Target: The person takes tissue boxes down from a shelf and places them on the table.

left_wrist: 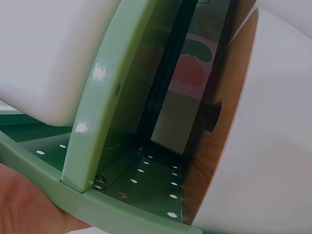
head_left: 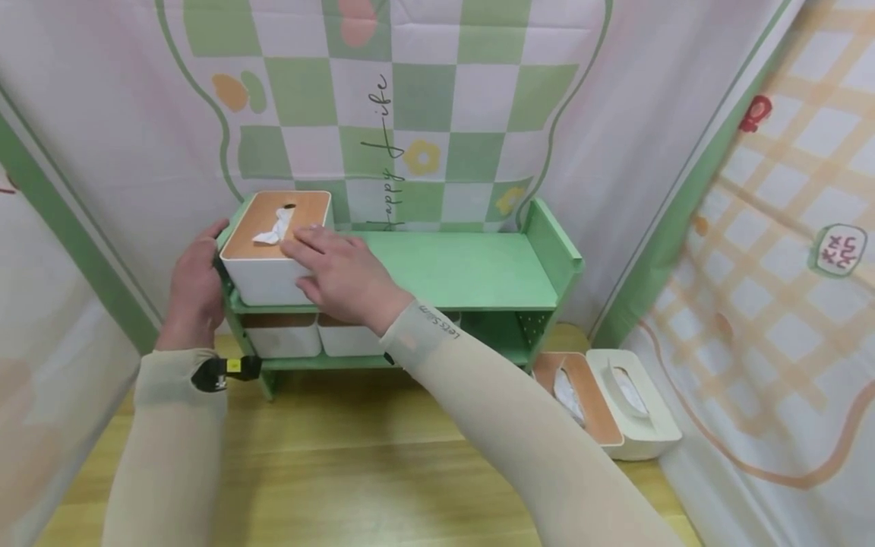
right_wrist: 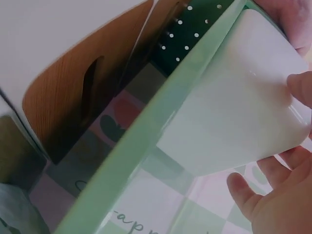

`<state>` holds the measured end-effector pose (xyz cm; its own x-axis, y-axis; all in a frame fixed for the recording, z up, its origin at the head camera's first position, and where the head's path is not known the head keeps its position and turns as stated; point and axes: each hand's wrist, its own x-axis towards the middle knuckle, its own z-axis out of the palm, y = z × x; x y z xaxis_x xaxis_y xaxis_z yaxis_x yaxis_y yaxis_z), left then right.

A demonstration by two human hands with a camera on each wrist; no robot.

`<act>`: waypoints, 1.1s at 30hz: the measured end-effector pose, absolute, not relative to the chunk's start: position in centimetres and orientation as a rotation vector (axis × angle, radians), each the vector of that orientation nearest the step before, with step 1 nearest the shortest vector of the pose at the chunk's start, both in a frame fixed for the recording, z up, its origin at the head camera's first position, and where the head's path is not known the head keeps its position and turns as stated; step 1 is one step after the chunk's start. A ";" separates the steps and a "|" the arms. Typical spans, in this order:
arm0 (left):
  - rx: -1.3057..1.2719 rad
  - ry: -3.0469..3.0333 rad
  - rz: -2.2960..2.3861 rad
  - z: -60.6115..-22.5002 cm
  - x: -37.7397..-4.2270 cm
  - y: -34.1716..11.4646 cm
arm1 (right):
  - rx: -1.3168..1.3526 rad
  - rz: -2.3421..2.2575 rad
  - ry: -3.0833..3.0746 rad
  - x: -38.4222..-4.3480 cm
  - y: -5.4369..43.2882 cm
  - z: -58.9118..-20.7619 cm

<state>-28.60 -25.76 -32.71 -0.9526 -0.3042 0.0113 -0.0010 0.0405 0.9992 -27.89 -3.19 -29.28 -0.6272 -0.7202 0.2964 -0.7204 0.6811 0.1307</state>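
- R hand (head_left: 345, 273): partly closed, thumb & fingers over edge of tissue box (head_left: 266, 281), ctr-left of frame, atop green shelf (head_left: 465, 266);
- L hand (head_left: 197, 285): by shelf's L end; grip can't tell;
- curtain (head_left: 301, 91), top ctr: "Happy Life"; R sleeve (head_left: 427, 334): "LETSSLIM", blurry

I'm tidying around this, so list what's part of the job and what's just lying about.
Part of the job:
wood-topped tissue box on the top shelf
green shelf unit

Apparently just lying about:
wood-topped floor box
cream floor box
lower-shelf boxes, untouched
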 end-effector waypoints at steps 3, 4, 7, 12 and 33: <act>0.309 -2.099 -2.021 -32.7 -28.6 -25.9 | 1.137 0.048 -2.560 -27.9 -3.2 -29.6; 0.305 -2.093 -2.034 -32.7 -28.5 -25.9 | 1.136 0.061 -2.551 -27.8 -3.2 -29.7; 0.302 -2.080 -2.045 -32.7 -28.4 -25.9 | 1.125 0.083 -2.536 -27.7 -3.2 -29.7; 0.297 -2.041 -2.059 -32.7 -28.3 -25.9 | 1.105 0.101 -2.548 -27.5 -2.9 -29.5; 0.253 -2.010 -2.084 -32.7 -28.1 -26.1 | 1.104 0.046 -2.590 -27.0 -1.6 -28.9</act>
<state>-28.15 -26.08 -32.74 -0.9576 -0.2855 0.0378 0.0481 -0.0292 0.9984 -26.96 -1.58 -28.92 -0.6478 -0.6972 0.3070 -0.7077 0.6999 0.0962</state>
